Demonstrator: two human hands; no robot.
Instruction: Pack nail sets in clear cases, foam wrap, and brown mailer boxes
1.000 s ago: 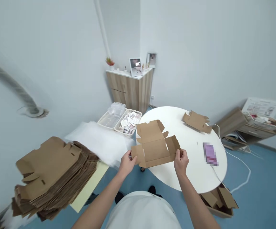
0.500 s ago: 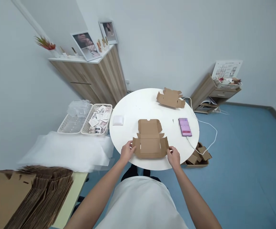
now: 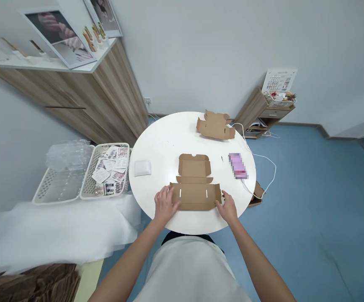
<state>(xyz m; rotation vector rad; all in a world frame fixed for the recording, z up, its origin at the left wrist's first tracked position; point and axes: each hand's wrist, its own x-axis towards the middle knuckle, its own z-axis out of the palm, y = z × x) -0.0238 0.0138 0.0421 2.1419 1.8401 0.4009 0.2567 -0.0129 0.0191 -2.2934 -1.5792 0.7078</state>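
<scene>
A brown cardboard box blank [image 3: 196, 193], die-cut and partly unfolded, lies near the front of the white round table [image 3: 156, 134]. Its back panel with a small notch points away from me, and two short slots show in the front panel. My left hand [image 3: 165, 204] is closed on the blank's left end, thumb near the front corner and fingers over the flap. At the right end, my right hand [image 3: 228, 206] grips the side flap between thumb and fingers. A second partly folded cardboard box [image 3: 215, 126] sits at the table's back right.
A pixelated purple phone-like object [image 3: 237, 166] with a white cable is on the right; a small white packet [image 3: 142, 167] is on the left. White baskets [image 3: 89, 178] with cards and clear plastic stand beside the table, near stacked cardboard [image 3: 34, 283].
The blank's side flaps, raised before, now lie flatter and spread outward. Both hands stay at its ends, with the left fingers more over the cardboard. My view has shifted.
</scene>
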